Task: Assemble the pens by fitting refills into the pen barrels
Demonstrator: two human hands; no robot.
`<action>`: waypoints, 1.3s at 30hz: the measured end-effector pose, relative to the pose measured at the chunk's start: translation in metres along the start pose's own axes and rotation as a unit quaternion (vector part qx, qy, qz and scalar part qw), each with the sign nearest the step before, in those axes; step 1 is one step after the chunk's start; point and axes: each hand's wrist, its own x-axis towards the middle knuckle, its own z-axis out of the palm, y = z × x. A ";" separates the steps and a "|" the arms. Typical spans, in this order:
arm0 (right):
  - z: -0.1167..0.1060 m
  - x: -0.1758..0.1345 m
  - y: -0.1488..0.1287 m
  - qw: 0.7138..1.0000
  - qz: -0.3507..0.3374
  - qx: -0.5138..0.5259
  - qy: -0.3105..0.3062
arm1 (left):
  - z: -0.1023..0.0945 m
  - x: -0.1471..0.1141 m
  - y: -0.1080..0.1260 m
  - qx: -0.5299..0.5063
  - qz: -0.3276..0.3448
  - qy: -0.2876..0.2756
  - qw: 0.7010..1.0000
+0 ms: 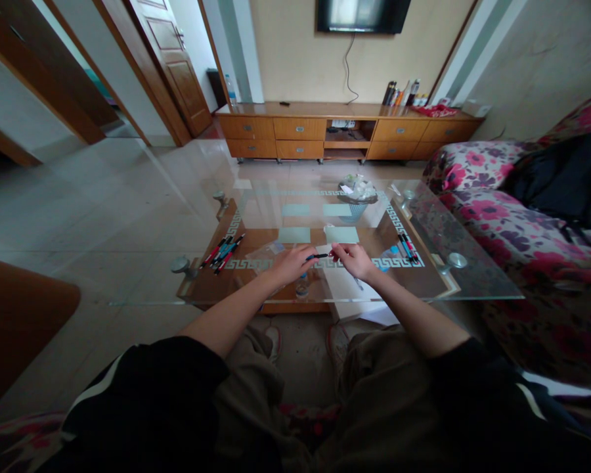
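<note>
Above the near part of the glass table [256,289], my left hand [293,263] is closed on the dark barrel of a pen [320,256]. The fingertips of my right hand [352,259] pinch the pen's other end, where a small light-coloured part shows; its detail is too small to make out. The pen lies roughly level between both hands. To the left on the glass is a loose pile of pens [223,253] in black, red and blue. A smaller group of pens [408,249] lies to the right.
A bowl holding clear plastic [359,188] stands on the far side of the table. Under the glass are a water bottle [302,287] and a white box [345,295]. A flowered sofa [492,223] borders the right; a wooden cabinet [300,128] stands along the wall.
</note>
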 end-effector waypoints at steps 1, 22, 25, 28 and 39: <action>0.004 0.000 -0.001 0.999 0.003 0.029 -0.022 | 0.000 0.001 0.000 -0.008 0.008 0.000 1.000; 0.013 0.002 0.012 0.992 0.000 0.094 -0.079 | 0.007 0.002 -0.010 -0.044 0.065 -0.011 0.997; 0.012 0.002 0.014 0.995 -0.005 0.077 -0.067 | 0.007 0.003 -0.009 -0.037 0.075 -0.017 0.996; 0.012 0.004 0.016 0.994 -0.003 0.093 -0.064 | 0.006 0.004 -0.009 -0.026 0.077 -0.021 0.997; 0.011 0.007 0.015 0.981 0.022 0.175 -0.077 | -0.001 0.007 -0.007 -0.003 0.072 -0.036 0.997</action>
